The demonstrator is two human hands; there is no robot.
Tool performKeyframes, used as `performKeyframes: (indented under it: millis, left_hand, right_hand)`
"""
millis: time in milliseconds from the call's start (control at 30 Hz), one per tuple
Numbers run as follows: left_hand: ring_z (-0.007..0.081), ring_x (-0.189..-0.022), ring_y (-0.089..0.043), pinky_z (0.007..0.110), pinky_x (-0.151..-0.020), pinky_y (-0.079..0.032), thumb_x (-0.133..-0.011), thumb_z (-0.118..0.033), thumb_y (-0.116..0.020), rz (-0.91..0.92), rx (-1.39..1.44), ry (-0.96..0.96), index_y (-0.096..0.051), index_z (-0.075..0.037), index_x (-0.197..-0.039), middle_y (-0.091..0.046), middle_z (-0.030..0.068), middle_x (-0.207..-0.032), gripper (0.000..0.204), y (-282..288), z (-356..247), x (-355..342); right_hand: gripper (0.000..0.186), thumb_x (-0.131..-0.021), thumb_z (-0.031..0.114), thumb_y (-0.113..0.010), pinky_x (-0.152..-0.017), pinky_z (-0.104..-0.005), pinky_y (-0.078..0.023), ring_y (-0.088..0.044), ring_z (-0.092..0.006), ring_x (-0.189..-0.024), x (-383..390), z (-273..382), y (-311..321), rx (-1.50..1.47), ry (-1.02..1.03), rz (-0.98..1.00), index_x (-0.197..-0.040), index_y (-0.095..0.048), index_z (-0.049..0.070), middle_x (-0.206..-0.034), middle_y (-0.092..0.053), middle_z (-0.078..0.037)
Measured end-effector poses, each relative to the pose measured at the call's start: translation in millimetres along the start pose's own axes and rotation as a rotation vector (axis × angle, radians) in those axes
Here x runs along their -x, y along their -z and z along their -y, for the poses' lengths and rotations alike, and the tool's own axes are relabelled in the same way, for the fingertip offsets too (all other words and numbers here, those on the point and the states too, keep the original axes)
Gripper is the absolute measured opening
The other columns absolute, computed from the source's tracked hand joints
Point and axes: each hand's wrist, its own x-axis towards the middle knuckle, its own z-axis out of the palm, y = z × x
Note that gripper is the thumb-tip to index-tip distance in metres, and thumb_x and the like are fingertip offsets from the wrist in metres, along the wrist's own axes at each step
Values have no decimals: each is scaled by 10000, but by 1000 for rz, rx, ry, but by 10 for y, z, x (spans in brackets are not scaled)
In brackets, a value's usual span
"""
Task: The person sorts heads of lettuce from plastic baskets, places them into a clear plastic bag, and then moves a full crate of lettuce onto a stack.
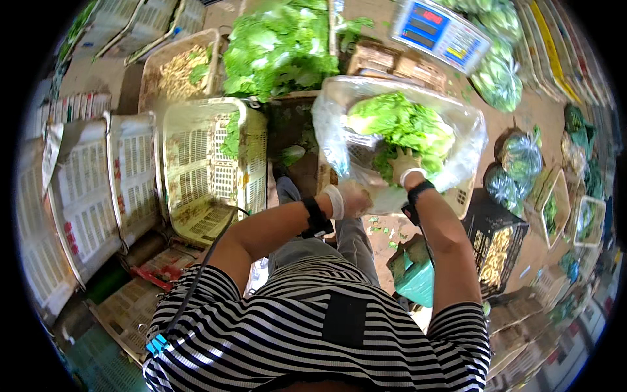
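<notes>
Leafy green lettuce [408,124] lies in a crate lined with a clear plastic bag [467,130], straight ahead of me. My right hand [406,164], in a pale glove, rests on the near side of the leaves with its fingers stretched out. At the crate's near left corner is my left hand [354,198], also gloved, its fingers curled in. Whether anything is inside those fingers is hidden. Part of the crate's slotted bottom shows left of the lettuce.
More lettuce [281,49] is heaped in a crate beyond, left of a scale [437,32]. An upright pale crate [202,163] stands at left beside stacked crates [91,196]. Bagged greens [520,157] and a black crate [494,228] are at right. A green stool-like object [415,281] sits nearer.
</notes>
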Motion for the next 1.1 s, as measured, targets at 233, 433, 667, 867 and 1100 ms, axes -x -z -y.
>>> performKeyframes:
  millis: [233, 433, 667, 867, 1100]
  left_hand:
    - [275, -886, -598, 397, -765, -479, -743, -205, -577, -402, 90, 83, -623, -112, -903, -610, 98, -923, 191, -258, 87, 216]
    - [305, -798, -625, 414, -681, -510, -812, -206, -490, -159, 131, 15, -614, -85, -902, -608, 117, -849, 195, 143, 97, 354]
    - [317, -755, -624, 427, -645, -507, -784, -183, -530, -218, 324, 36, -625, -89, -833, -606, 122, -771, 142, -76, 241, 400]
    - [307, -754, -627, 394, -647, -506, -764, -161, -544, -308, 368, -123, -637, -105, -800, -626, 109, -744, 114, -79, 105, 315]
    - [281, -853, -618, 390, -770, -503, -836, -310, -565, -1096, 611, -175, -586, -52, -1041, -619, 129, -973, 330, 50, 610, 1225]
  right_hand:
    - [652, -724, 310, -660, -1014, -511, -281, -388, -308, -1236, -7, 720, 1059, 163, 224, -547, -1310, -394, 207, -1311, -420, -160]
    - [802, -755, 135, -578, -1042, -552, -183, -253, -330, -1307, -952, 308, 635, 506, 131, -633, -1413, -164, 332, -1432, -238, -134]
    - [783, -596, 379, -754, -984, -502, -293, -400, -311, -1160, -658, 308, 861, 89, 355, -925, -1295, -414, 285, -1260, -411, -84]
    - [797, -588, 267, -700, -1020, -523, -238, -290, -338, -1238, -1357, 495, 270, 224, 5, -986, -1309, -362, 276, -1341, -321, -110]
    - [568, -755, 259, -627, -1022, -390, -314, -348, -290, -1247, -619, 631, 1245, -800, 371, -541, -1274, -454, 108, -1339, -387, -136]
